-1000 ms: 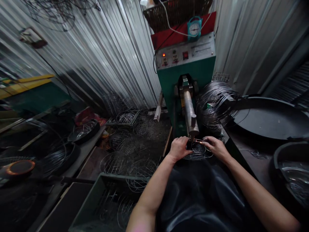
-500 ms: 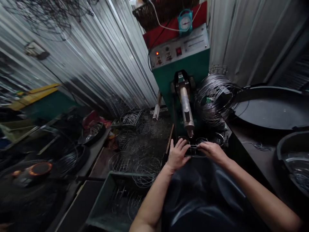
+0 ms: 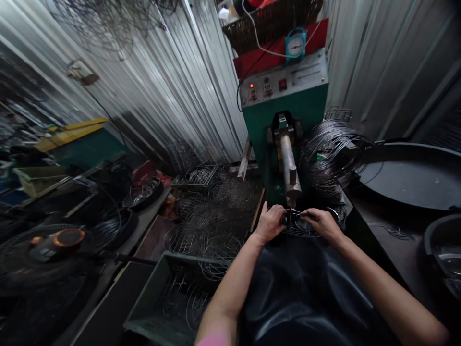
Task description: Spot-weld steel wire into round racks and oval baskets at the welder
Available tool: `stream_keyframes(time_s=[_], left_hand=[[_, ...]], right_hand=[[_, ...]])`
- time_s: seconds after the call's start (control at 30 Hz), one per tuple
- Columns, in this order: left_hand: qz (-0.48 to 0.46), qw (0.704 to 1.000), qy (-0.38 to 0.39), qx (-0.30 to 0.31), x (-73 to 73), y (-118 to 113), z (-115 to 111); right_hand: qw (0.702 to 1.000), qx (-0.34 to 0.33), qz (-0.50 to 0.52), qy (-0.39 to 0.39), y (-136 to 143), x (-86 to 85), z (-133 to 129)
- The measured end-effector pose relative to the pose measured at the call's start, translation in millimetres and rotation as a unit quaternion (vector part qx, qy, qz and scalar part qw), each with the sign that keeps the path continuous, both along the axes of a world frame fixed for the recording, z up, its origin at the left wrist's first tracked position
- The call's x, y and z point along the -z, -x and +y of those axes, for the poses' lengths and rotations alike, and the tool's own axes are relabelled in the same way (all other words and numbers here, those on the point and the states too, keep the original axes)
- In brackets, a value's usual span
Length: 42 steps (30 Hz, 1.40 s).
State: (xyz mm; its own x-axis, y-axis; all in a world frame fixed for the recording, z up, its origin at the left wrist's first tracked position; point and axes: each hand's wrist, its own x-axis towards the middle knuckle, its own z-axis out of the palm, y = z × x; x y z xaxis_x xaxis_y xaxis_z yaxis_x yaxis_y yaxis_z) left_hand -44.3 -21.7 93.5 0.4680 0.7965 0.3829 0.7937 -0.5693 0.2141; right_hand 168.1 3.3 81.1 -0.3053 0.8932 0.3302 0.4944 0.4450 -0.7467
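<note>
Both my hands are on a round wire rack below the metal electrode arm of a green machine. My left hand has its fingers closed on the rack's left side, with the thumb sticking up. From the right, my right hand pinches the rack near its crosswires. The electrode tip comes down between the two hands, at the rack's far part; whether it touches the wire I cannot tell. A black apron lies just below the rack.
A wire coil hangs right of the machine, beside a large black pan. At left stand a green crate with wire parts, wire rings and a fan. A dial scale sits on top.
The view has shifted, so the surroundings sit further right and lower. My hands have moved the wire rack up under the electrode tip, and its round outline now shows.
</note>
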Motion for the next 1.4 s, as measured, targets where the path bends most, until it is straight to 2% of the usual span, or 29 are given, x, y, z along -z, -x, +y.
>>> stream_keyframes(time_s=[0.27, 0.47, 0.57, 0.67, 0.73, 0.83, 0.97, 1.1, 1.23, 1.33, 1.4], left_hand=[[-0.017, 0.999, -0.037, 0.007, -4.0, -3, -2], [-0.018, 1.0, -0.009, -0.016, -6.4, -6, 6], [-0.027, 1.0, 0.001, -0.012, -4.5, -6, 10], [-0.049, 0.999, -0.002, -0.001, 1.9, -3, 14], [-0.059, 0.998, 0.0, 0.003, 8.8, 2, 14], [-0.076, 0.996, 0.012, -0.037, 21.1, 13, 4], [-0.066, 0.994, -0.002, -0.089, 28.5, 19, -24], [0.005, 0.999, -0.022, -0.026, 23.6, 5, -42], [-0.008, 0.999, -0.03, -0.01, 25.3, -8, -42], [-0.051, 0.997, -0.052, 0.017, 32.6, -6, -42], [-0.091, 0.994, -0.063, 0.019, 37.7, -1, -44]], right_hand=[[1.0, 0.016, 0.013, -0.017, -6, -2.0, 1], [1.0, 0.019, 0.006, -0.02, -2, -8.7, 6], [0.999, 0.023, 0.032, -0.008, -24, 1.7, 3], [0.996, 0.045, 0.042, 0.066, -54, 14.7, -3], [0.992, 0.037, 0.051, 0.11, -65, 17.3, -7], [0.995, -0.007, 0.036, 0.097, -61, 9.6, -12], [0.996, -0.082, -0.034, 0.008, -30, -1.1, -19], [0.993, -0.091, -0.069, -0.037, 2, 0.3, -30], [0.991, -0.102, -0.085, 0.005, 11, -6.8, -35], [0.983, -0.152, -0.048, 0.09, -7, -20.9, -30], [0.979, -0.151, -0.01, 0.138, -27, -29.9, -26]])
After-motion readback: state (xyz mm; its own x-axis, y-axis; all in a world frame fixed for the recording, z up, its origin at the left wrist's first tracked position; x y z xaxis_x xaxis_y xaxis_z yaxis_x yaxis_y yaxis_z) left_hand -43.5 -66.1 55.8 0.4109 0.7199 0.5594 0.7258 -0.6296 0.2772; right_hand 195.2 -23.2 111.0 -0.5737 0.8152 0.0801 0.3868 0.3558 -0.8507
